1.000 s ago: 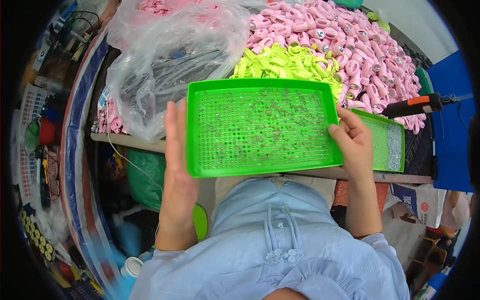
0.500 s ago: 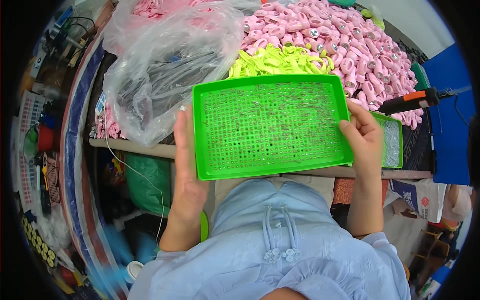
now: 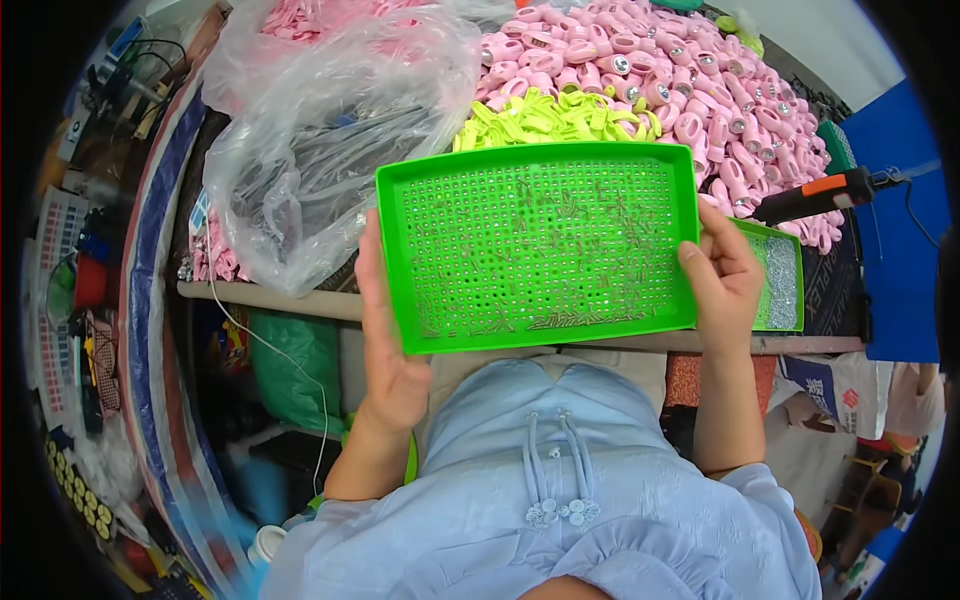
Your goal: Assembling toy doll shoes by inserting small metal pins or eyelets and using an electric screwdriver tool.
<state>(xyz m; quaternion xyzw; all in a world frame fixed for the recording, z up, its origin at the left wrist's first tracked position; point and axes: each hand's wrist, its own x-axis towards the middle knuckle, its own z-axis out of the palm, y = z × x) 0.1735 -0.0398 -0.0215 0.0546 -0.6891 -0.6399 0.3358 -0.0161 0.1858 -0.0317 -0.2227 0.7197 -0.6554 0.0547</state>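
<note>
I hold a green perforated plastic tray (image 3: 540, 160) level over the table edge, in front of my chest. My left hand (image 3: 385, 330) grips its left side and my right hand (image 3: 722, 275) grips its right side. Many small metal screws lie in the tray's holes, with a loose cluster along its near edge. A second green tray (image 3: 778, 280) with a patch of screws lies on the table under my right hand, partly hidden by it.
A heap of pink plastic parts (image 3: 640, 60) and yellow-green parts (image 3: 550, 115) fills the table behind the tray. A clear plastic bag (image 3: 320, 140) sits at left. An orange-handled tool (image 3: 815, 195) lies at right. Shelves and clutter stand at the far left.
Both hands have shifted the green tray slightly right and tilted it, and the loose screws have gathered toward its near edge.
</note>
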